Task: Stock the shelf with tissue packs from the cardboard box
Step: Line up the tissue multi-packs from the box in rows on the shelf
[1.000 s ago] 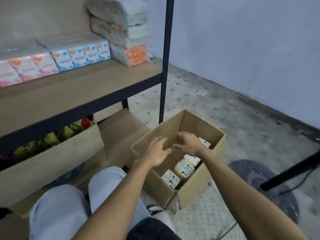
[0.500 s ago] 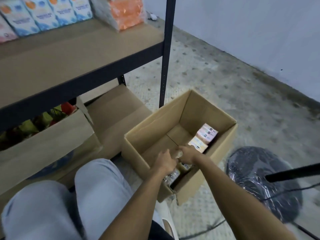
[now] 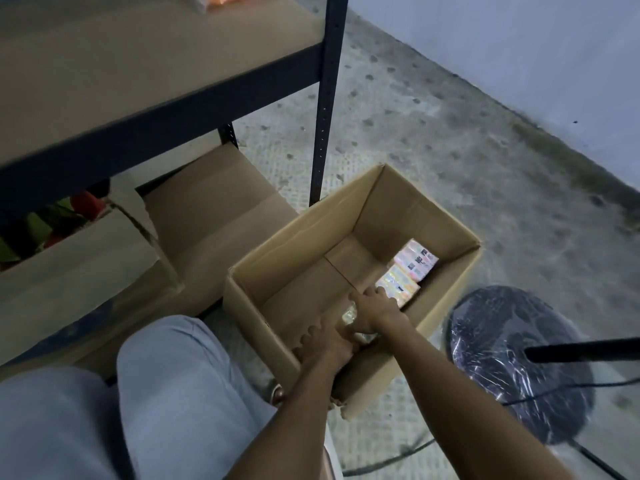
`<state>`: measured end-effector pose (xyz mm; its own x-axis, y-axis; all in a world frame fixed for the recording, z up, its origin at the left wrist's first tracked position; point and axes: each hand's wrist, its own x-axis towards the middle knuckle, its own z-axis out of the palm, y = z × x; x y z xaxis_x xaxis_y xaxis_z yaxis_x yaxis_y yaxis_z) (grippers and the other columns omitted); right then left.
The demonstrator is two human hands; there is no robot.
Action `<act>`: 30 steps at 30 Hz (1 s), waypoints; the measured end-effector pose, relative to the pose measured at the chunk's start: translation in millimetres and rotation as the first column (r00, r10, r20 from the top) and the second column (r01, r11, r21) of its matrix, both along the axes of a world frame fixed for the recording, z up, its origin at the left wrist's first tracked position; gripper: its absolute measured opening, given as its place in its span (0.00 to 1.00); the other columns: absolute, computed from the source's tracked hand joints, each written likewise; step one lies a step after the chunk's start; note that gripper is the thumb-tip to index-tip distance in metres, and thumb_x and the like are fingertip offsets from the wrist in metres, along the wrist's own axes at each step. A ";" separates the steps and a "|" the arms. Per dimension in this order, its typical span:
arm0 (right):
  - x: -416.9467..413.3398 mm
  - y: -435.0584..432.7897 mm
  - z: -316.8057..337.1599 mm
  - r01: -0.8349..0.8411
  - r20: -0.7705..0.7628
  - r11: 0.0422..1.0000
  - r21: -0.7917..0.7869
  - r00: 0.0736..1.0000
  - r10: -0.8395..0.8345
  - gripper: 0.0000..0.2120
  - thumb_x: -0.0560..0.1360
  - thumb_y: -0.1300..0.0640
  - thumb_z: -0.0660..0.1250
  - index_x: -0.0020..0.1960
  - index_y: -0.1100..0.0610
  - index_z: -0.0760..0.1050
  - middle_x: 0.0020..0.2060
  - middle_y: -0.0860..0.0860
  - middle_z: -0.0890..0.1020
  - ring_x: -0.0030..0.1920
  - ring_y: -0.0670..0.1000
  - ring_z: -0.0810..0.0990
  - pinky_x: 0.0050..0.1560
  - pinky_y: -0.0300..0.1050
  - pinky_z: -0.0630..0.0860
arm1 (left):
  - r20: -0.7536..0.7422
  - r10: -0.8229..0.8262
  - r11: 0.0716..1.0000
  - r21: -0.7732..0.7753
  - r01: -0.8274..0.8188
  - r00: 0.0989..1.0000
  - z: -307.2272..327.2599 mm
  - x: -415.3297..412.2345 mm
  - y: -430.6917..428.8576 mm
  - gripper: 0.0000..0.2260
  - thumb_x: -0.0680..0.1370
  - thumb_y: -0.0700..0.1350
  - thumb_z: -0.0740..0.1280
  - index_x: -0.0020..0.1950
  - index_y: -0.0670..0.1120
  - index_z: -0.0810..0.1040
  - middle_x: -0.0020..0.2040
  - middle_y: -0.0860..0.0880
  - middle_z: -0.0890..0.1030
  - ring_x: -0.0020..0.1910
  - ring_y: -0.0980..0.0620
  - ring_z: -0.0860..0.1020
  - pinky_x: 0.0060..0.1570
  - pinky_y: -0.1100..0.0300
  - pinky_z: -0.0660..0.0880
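Two hands reach into the cardboard box, the left hand and right hand curled around a tissue pack lying directly under the fingers, with more packs just beyond the right fingertips.

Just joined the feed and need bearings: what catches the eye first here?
Both hands are down inside the open cardboard box on the floor, the left hand and right hand closing around a tissue pack near its front wall. Two more packs lie along the right wall, below the shelf.
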<state>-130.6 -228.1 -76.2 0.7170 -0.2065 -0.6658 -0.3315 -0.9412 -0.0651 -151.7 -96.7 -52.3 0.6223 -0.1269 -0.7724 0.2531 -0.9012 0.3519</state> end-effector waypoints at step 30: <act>-2.8 -31.3 81.8 0.224 0.274 0.944 0.243 0.917 -0.289 0.34 0.57 0.36 0.75 0.60 0.45 0.75 0.50 0.48 0.81 0.56 0.51 0.76 0.49 0.45 0.73 | 0.353 0.045 0.993 -0.117 -0.004 0.935 59.0 21.0 23.2 0.21 0.70 0.53 0.70 0.62 0.57 0.73 0.59 0.50 0.79 0.60 0.46 0.76 0.52 0.54 0.73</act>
